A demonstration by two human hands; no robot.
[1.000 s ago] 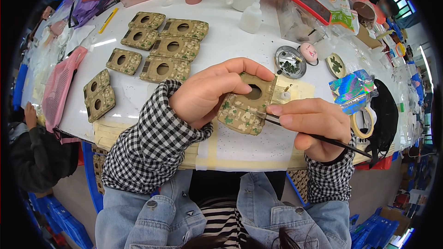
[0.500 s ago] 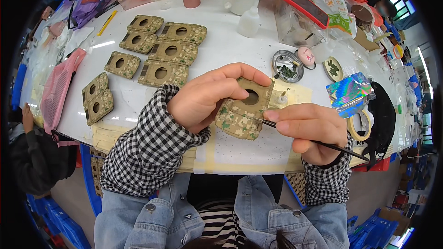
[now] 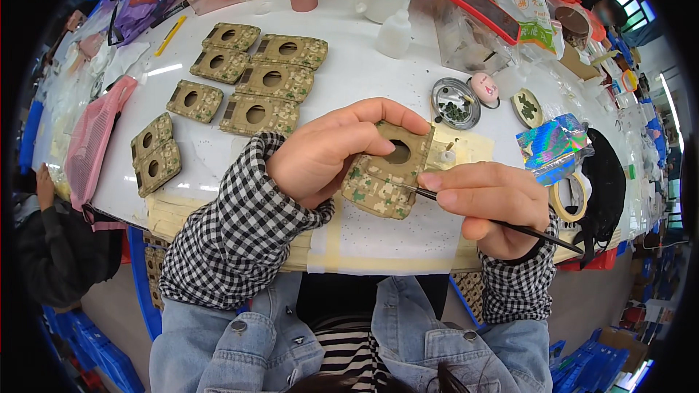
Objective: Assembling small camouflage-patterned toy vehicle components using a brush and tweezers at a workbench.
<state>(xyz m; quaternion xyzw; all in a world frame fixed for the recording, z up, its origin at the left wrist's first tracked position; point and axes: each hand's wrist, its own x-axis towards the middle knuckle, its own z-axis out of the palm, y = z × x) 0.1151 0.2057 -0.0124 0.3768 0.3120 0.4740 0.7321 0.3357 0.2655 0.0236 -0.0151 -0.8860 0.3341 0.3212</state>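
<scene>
My left hand (image 3: 324, 147) grips a camouflage model vehicle hull (image 3: 378, 188) with a round hole in its top, thumb beside the hole and fingers over the far edge. My right hand (image 3: 495, 204) pinches what look like slim black tweezers (image 3: 535, 232). Their fine tip meets or hovers just above the hull's near part; I cannot tell whether it touches. A tiny part at the tip is too small to make out. Right fingertips rest by the hull's right edge. Several similar hulls (image 3: 273, 78) lie on the table to the left.
Beyond my right hand are a round metal dish (image 3: 456, 103) of small dark green parts and a shallow dish (image 3: 527, 108) with green pieces. Shiny foil (image 3: 553, 147), a tape roll (image 3: 569, 200) and a black bag (image 3: 606, 182) lie right. A white squeeze bottle (image 3: 394, 35) stands farther back.
Both hands hold nearly the same pose. The tool tip has shifted slightly left over the hull. The whole view has drifted a little.
</scene>
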